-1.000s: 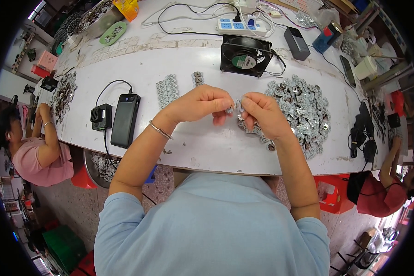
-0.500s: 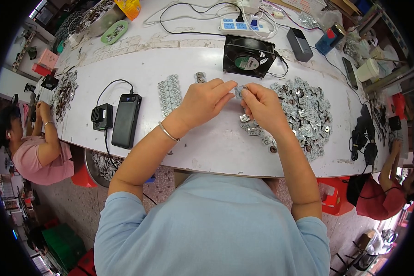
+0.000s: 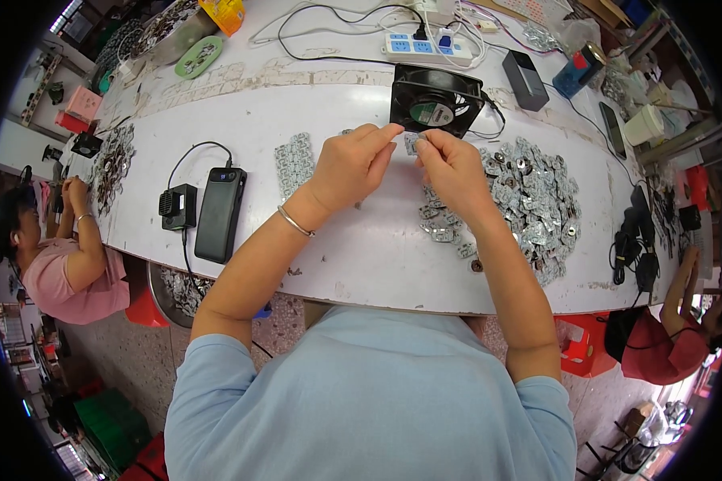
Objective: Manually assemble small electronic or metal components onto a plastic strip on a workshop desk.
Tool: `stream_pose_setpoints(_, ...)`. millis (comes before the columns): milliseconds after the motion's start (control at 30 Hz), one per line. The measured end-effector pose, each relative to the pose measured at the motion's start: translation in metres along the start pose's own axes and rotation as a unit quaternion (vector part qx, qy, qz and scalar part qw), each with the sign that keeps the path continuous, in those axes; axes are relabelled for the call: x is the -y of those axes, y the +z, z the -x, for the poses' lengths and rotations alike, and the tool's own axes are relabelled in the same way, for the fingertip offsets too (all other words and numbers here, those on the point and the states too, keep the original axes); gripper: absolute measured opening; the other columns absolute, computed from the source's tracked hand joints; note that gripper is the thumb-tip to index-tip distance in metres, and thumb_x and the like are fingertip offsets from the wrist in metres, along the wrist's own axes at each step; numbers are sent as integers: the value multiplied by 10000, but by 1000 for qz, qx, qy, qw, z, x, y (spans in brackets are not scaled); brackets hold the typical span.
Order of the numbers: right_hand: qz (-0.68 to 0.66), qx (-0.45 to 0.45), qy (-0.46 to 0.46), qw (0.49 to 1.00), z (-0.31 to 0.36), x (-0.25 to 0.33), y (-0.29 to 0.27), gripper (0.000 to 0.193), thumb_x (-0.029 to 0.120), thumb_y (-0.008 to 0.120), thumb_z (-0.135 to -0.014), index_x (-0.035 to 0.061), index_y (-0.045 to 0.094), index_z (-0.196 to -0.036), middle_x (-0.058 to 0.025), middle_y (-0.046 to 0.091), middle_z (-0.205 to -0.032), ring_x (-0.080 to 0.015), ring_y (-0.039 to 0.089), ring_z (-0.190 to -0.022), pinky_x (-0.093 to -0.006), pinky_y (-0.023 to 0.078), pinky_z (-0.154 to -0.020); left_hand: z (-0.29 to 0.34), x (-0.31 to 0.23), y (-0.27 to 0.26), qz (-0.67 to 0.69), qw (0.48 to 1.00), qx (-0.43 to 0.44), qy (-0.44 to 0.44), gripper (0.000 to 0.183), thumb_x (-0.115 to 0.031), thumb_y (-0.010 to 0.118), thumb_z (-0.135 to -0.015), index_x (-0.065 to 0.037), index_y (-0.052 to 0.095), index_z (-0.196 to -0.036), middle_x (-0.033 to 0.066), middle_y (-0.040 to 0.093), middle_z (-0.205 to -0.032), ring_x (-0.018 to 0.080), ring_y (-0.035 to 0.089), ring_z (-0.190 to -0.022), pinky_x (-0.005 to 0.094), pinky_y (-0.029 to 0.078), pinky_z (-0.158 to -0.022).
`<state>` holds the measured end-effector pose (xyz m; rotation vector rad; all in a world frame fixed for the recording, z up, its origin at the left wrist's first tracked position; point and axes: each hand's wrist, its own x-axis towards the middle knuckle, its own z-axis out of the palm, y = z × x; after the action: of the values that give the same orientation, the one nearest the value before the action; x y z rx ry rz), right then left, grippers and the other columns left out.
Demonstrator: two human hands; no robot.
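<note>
Between the thumb and fingers of my right hand [image 3: 455,167] is a small flat silvery metal part [image 3: 411,144], held up in front of the fan. My left hand [image 3: 354,164], with a bangle at the wrist, is just left of that part and apart from it. Its index finger stretches forward with the thumb a little below, and nothing shows between them. Beside my right hand spreads a heap of similar metal parts [image 3: 533,204], some with round brownish discs. A block of parts laid in neat rows [image 3: 295,164] sits left of my left hand, which partly covers it.
A black fan [image 3: 435,100] stands just beyond my hands. To the left lie a black power bank [image 3: 221,215] and a small cabled device [image 3: 177,206]. A power strip [image 3: 427,48], dark box [image 3: 525,78] and phone [image 3: 610,127] are farther back. Co-workers sit at both sides.
My left fingertips have come away from the metal part and moved slightly left and back. My right hand still holds the part, a little farther from me.
</note>
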<state>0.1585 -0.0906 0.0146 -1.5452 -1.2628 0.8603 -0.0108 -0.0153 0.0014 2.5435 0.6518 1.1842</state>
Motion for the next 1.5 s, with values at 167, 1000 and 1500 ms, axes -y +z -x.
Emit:
stream_pose_setpoints(167, 11, -17, -22, 1000, -6, 0, 1, 215, 203, 571, -922, 3, 648, -902, -67, 617, -688, -137, 522, -590, -305, 435, -571, 2, 1, -1, 5, 1000, 1, -20, 258, -40, 657, -808, -65, 637, -1063, 68, 606, -723, 233, 611, -599, 323, 494, -527)
stream_pose_setpoints(1000, -34, -1, 51, 998, 44, -11, -17, 219, 189, 588, -909, -5, 678, -865, -39, 602, -690, -94, 496, -574, -291, 403, -530, 17, -47, 12, 124, 987, 35, -100, 204, -123, 694, -811, -56, 642, -997, 110, 644, -770, 258, 628, -619, 340, 496, -547)
stream_pose_setpoints(1500, -5, -41, -60, 997, 76, -10, -27, 169, 123, 638, -881, -7, 701, -969, -56, 585, -725, -130, 528, -635, -287, 433, -603, 5, -55, -6, 306, 909, 269, -86, 615, 120, 435, -789, -42, 418, -1382, 111, 597, -1104, 156, 609, -753, 283, 495, -694)
